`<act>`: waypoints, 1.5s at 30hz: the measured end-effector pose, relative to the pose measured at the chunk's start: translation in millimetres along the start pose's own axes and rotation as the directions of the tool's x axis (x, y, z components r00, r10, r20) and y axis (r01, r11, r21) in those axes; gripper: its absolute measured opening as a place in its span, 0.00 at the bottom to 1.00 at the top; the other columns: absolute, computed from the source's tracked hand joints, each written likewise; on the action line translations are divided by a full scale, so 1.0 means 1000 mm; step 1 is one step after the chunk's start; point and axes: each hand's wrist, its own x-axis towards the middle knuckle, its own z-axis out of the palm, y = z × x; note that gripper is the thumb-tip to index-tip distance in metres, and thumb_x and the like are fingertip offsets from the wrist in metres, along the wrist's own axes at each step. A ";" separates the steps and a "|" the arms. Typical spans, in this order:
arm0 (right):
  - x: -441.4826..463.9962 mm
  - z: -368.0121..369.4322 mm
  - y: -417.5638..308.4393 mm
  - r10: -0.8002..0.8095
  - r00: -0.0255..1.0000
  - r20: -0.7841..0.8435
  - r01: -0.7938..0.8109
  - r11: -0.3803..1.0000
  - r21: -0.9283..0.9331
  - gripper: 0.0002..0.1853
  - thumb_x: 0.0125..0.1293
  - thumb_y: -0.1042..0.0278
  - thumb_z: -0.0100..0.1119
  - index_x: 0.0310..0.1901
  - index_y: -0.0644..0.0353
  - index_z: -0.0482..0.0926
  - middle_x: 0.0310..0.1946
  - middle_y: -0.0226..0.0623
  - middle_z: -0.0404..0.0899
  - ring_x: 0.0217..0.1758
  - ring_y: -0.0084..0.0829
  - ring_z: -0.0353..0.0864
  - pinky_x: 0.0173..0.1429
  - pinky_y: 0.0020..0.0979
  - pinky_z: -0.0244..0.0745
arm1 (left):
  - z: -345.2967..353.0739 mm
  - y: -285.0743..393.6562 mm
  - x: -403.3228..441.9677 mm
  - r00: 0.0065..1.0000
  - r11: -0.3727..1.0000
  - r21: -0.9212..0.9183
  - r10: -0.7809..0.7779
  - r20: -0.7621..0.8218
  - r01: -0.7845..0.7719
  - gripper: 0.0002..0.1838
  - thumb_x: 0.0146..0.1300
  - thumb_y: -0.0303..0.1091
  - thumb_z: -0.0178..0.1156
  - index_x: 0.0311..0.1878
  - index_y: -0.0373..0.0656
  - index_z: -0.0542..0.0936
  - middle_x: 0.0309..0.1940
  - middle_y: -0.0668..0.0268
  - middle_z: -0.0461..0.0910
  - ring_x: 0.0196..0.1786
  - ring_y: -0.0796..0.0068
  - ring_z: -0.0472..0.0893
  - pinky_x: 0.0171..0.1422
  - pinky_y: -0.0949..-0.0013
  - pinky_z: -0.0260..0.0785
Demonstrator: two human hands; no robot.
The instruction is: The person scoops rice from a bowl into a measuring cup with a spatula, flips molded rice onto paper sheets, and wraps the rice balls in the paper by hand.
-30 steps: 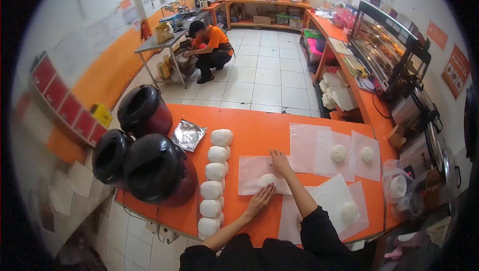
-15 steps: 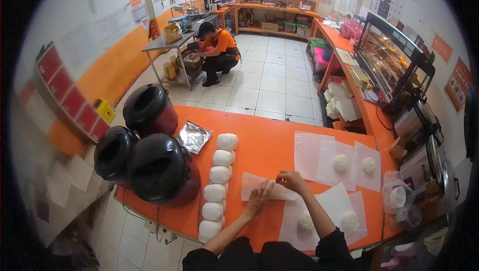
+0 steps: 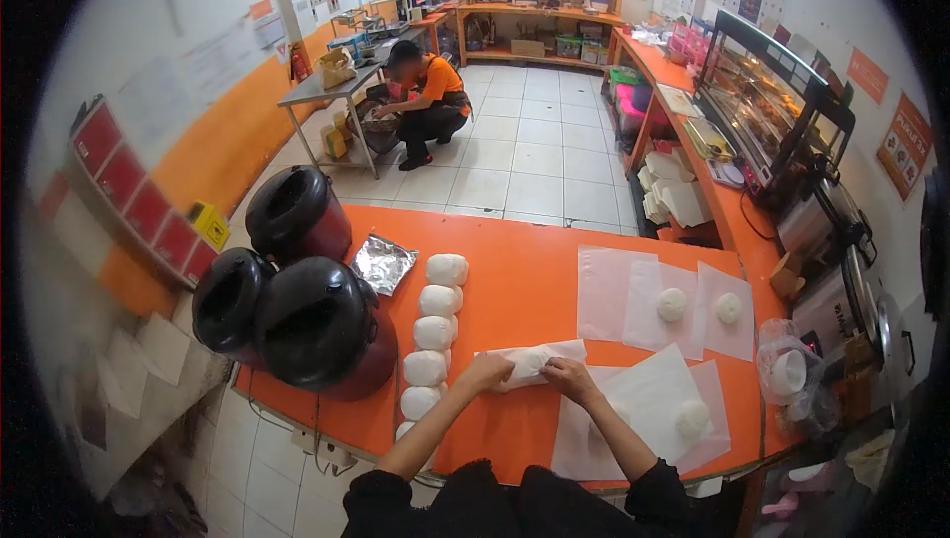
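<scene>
At the middle of the orange table [image 3: 505, 241], a white paper sheet [image 3: 564, 349] is folded around a round white dough ball [image 3: 535, 357]. My left hand [image 3: 489, 372] pinches the paper at the left of the dough. On the right side, my right hand [image 3: 568, 376] has its fingers closed on the paper's near edge. A column of white dough pieces [image 3: 431, 332] stands left of my hands. Flattened dough rounds [image 3: 672, 304] lie on paper sheets [image 3: 606, 281] to the right, and more sheets lie beside my right forearm.
Black-lidded dark red containers [image 3: 315, 325] and a foil packet [image 3: 383, 264] occupy the table's left part. Beyond it, a person in orange [image 3: 435, 83] crouches by a metal table [image 3: 332, 88]. A glass food display [image 3: 757, 93] and large cookers [image 3: 831, 281] line the right side.
The paper was flat under the dough, then lifted and folded over; now it is a narrow strip around it. My left hand has changed from spread fingers to a pinch, and my right hand has moved nearer me.
</scene>
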 end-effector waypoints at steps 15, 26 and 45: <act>0.004 0.006 0.021 0.552 0.604 -0.574 -0.742 0.652 -0.154 0.20 0.53 0.66 0.62 0.45 0.64 0.67 0.32 0.44 0.73 0.38 0.42 0.74 0.43 0.39 0.68 | 0.055 -0.001 0.055 0.904 0.997 0.079 0.056 -0.425 -0.024 0.14 0.63 0.42 0.52 0.41 0.40 0.72 0.34 0.58 0.77 0.41 0.60 0.78 0.43 0.61 0.70; 0.043 -0.023 0.025 0.373 0.928 0.005 -0.373 0.927 -0.026 0.20 0.48 0.77 0.63 0.46 0.60 0.75 0.45 0.41 0.77 0.52 0.42 0.72 0.55 0.38 0.68 | 0.064 -0.013 0.053 0.883 0.996 -0.019 0.070 -0.463 -0.089 0.14 0.61 0.42 0.54 0.43 0.42 0.74 0.37 0.58 0.78 0.41 0.60 0.78 0.42 0.61 0.70; -0.024 0.031 0.017 0.250 0.965 -0.081 -0.251 0.968 -0.005 0.03 0.51 0.78 0.56 0.29 0.63 0.74 0.29 0.40 0.73 0.34 0.41 0.74 0.38 0.37 0.72 | 0.089 -0.001 -0.005 0.819 0.985 -0.102 -0.173 -0.547 0.140 0.06 0.55 0.30 0.55 0.36 0.42 0.76 0.29 0.61 0.79 0.34 0.61 0.80 0.33 0.62 0.73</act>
